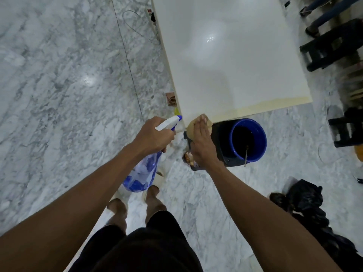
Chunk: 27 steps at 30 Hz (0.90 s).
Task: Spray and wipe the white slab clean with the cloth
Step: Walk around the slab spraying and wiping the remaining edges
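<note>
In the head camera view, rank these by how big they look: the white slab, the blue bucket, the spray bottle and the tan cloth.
1. white slab, by far the largest.
2. spray bottle and blue bucket look alike; the bottle is nearer the camera, so unranked.
3. tan cloth, smallest, partly under the right hand.

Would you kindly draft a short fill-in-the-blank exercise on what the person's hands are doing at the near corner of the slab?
1. The left hand grips a clear blue-patterned plastic spray bottle with a ____ trigger head.
2. The right hand presses flat on a tan ____ at the near corner of the glossy white slab.
3. Right of that hand, a round ____ plastic bucket stands on the grey marble floor.

Missing words: white; cloth; blue
</note>
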{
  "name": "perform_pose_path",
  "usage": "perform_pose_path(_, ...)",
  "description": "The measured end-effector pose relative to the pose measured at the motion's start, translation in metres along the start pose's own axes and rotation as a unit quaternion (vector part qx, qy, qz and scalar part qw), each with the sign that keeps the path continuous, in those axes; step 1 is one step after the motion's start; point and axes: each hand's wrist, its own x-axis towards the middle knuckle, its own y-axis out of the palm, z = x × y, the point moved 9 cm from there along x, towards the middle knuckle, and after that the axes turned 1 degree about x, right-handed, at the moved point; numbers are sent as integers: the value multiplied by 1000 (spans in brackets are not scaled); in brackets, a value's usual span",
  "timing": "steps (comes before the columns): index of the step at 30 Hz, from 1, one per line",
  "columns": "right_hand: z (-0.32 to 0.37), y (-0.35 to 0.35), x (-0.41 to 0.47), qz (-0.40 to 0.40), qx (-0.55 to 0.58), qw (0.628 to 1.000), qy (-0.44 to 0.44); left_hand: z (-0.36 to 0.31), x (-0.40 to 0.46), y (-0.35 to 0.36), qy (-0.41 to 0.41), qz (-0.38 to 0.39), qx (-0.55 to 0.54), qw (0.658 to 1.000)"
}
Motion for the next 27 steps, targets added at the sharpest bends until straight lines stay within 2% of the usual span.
perform_pose_path(2, -13, -7, -17, 30, 116, 992, 34, -13, -4, 1, -4, -7, 6, 1000)
perform_pose_path(3, -22, -15, -23, 34, 199, 977, 73, -20, -6, 2, -8, -9, 6, 1000)
perform_pose_path(6, -52, -54, -45, -38, 387, 904, 175, -49, -13, 4, -14, -20, 23, 999)
perform_pose_path(7, -60, -56, -50, -50, 447, 867, 212, -54, -14, 3, -13, -25, 24, 999)
perform_pose_path(9, -80, -61, -52, -68, 592, 758, 265, -76, -15, 3, -1, -34, 33, 999)
perform_pose_path(11, -86, -70, -44, -35, 721, 645, 252, -101, -13, 4, 11, -43, 39, 998)
perform_pose_path(12, -86, -82, -40, -24, 761, 602, 240, -115, -11, 5, 19, -47, 44, 998)
perform_pose_path(14, -88, -108, -32, -26, 810, 543, 221, -141, -5, 5, 39, -52, 60, 996)
perform_pose_path(18, -87, -167, -19, -92, 890, 420, 150, -188, 11, 5, 81, -52, 81, 992)
perform_pose_path(21, -82, -194, -8, -105, 929, 335, 116, -222, 28, 7, 115, -32, 104, 987)
perform_pose_path(23, -80, -211, 1, -113, 941, 307, 89, -240, 42, 10, 132, -11, 116, 984)
perform_pose_path(25, -82, -225, 10, -131, 943, 295, 74, -257, 59, 10, 146, 6, 123, 982)
perform_pose_path(27, -81, -239, 19, -146, 952, 264, 55, -273, 76, 10, 159, 24, 146, 976)
